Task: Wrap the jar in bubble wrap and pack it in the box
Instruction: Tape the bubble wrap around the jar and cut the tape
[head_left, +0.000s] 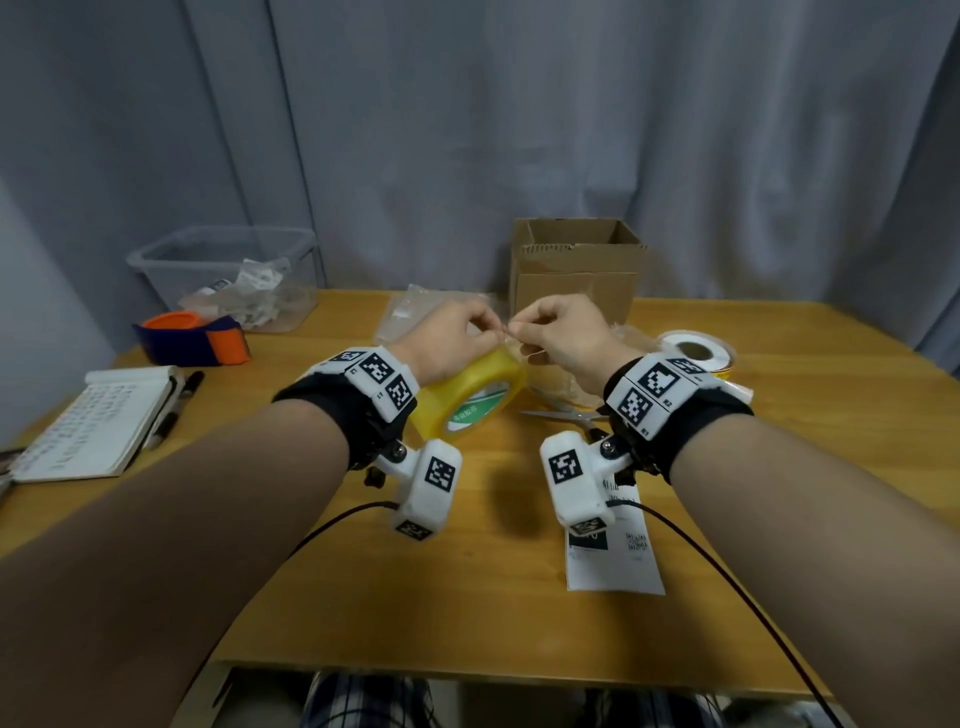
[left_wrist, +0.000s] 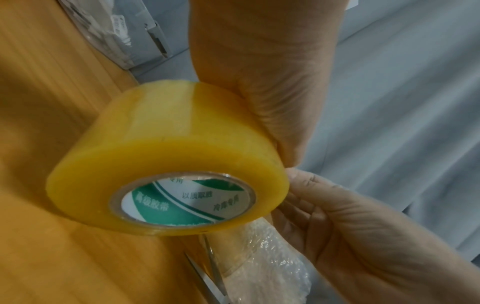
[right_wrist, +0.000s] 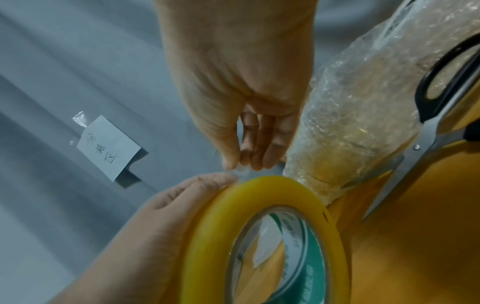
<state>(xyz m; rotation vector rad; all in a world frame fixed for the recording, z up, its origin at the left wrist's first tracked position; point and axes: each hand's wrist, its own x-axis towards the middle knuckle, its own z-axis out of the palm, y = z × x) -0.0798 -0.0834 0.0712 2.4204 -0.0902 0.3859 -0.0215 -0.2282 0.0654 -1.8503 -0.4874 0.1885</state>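
Observation:
The jar, wrapped in bubble wrap (right_wrist: 350, 123), lies on its side on the wooden table (head_left: 519, 623), under my right hand; it also shows as the wrapped jar (left_wrist: 267, 257). The open cardboard box (head_left: 576, 275) stands at the table's back. My left hand (head_left: 467, 332) holds a yellow tape roll (head_left: 472, 395) up on edge, palm against its rim in the left wrist view (left_wrist: 259, 92). My right hand (head_left: 550, 332) meets it above the roll, thumb and fingers (right_wrist: 241, 162) pinching the clear tape end.
Scissors (head_left: 561, 415) lie beside the wrapped jar. A white label roll (head_left: 693, 351) sits to the right, a paper slip (head_left: 613, 551) in front. At left are a clear bin (head_left: 228, 275), an orange and blue object (head_left: 192, 338) and a notebook (head_left: 98, 421).

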